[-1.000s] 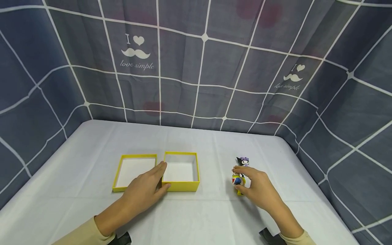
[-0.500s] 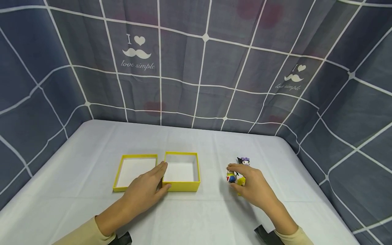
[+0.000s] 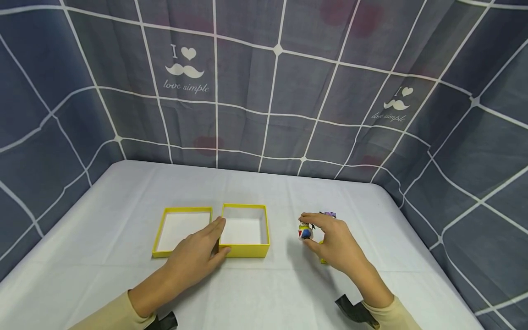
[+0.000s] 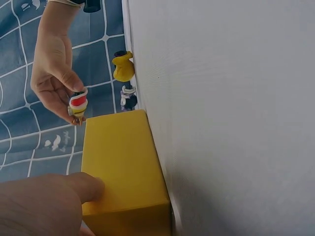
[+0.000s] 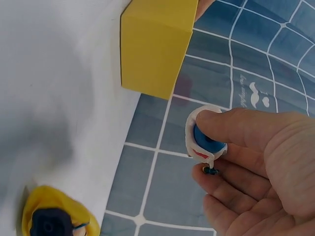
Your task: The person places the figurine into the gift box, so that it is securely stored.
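My left hand [image 3: 194, 250] lies along the left side of an open yellow box [image 3: 247, 250] with a white inside. Its fingers are straight, and the thumb [image 4: 88, 188] presses the box's front wall. Off to the right, my right hand [image 3: 342, 245] pinches a small figurine [image 3: 305, 231] in white, red, yellow and blue between thumb and fingers. That figurine [image 5: 209, 140] is held above the table. Behind this hand stand a purple-and-black figurine [image 3: 330, 214] and a yellow figurine [image 4: 124, 69], both mostly hidden in the head view.
A shallow yellow-rimmed lid [image 3: 183, 210] lies just left of the box, partly covered by my left hand. White cloth covers the table [image 3: 255, 293]. A grey checked curtain [image 3: 243, 91] hangs behind and at both sides.
My right hand has lifted the multicoloured figurine and carried it left, away from the other two figurines. My left hand has stayed at the box.
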`<action>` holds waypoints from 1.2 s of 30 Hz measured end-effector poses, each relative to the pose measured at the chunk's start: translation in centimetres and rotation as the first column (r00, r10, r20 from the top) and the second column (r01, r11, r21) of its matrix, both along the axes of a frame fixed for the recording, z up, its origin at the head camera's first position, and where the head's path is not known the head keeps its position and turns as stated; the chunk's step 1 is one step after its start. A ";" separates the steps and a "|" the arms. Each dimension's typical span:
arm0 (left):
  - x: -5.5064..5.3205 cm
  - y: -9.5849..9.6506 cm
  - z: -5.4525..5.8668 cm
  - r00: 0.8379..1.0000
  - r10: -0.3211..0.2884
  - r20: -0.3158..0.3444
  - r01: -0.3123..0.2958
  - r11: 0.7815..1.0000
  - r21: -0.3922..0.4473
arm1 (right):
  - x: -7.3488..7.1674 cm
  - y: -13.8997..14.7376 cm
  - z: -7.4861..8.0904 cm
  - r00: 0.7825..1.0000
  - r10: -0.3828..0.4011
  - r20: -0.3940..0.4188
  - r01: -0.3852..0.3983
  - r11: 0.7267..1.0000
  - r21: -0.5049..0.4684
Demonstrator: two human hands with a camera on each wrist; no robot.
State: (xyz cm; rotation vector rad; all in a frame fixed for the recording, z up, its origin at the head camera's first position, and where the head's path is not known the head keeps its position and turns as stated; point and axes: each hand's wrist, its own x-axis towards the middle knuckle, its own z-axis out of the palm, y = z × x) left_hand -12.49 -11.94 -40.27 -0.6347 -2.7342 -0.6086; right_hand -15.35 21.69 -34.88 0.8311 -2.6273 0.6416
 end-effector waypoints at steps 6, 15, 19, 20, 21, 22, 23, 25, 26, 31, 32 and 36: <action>0.0 0.0 0.0 1.000 0.003 -0.001 -0.003 1.000 0.002 | -0.3 -0.8 0.2 1.000 0.024 -0.006 -0.024 1.000 -0.014; 0.0 0.2 0.0 1.000 -0.002 -0.006 0.002 1.000 0.005 | -0.6 -1.8 0.3 0.998 0.055 -0.004 -0.056 0.996 -0.062; 0.0 0.1 0.0 1.000 0.000 -0.005 0.000 1.000 0.004 | -0.6 -2.5 0.2 0.998 0.058 0.024 -0.056 0.996 -0.064; 0.0 0.1 0.0 1.000 0.001 -0.005 -0.001 1.000 0.003 | -0.6 -2.7 0.3 0.998 0.059 0.027 -0.057 0.996 -0.062; 0.0 0.0 0.0 1.000 0.002 -0.005 -0.002 1.000 0.004 | -0.7 -2.9 0.3 0.998 0.059 0.029 -0.057 0.997 -0.059; 0.1 0.0 0.0 1.000 0.002 -0.006 -0.002 1.000 0.004 | -0.7 -3.1 0.3 0.998 0.060 0.028 -0.058 0.997 -0.057; 0.1 0.0 0.0 1.000 0.002 -0.007 -0.002 1.000 0.004 | -0.7 -3.3 0.4 0.998 0.062 0.027 -0.060 0.997 -0.054; 0.1 -0.1 0.0 1.000 0.001 -0.008 -0.001 1.000 0.004 | -0.8 -3.7 0.4 0.997 0.069 0.022 -0.068 0.996 -0.054; 0.1 -0.1 0.0 1.000 0.000 -0.007 0.000 1.000 0.004 | -0.8 -3.9 0.5 0.997 0.076 0.019 -0.075 0.996 -0.054; 0.1 -0.1 0.0 1.000 0.003 0.002 -0.003 1.000 0.005 | -1.1 -4.9 0.6 0.993 0.117 0.017 -0.116 0.991 -0.065; 0.1 -0.1 0.0 1.000 0.003 0.005 -0.003 1.000 0.006 | -1.1 -5.1 0.6 0.993 0.117 0.018 -0.116 0.991 -0.063; 0.1 0.0 0.0 1.000 0.006 0.006 -0.006 1.000 0.011 | -0.9 -5.6 0.5 0.993 0.115 0.040 -0.112 0.992 -0.063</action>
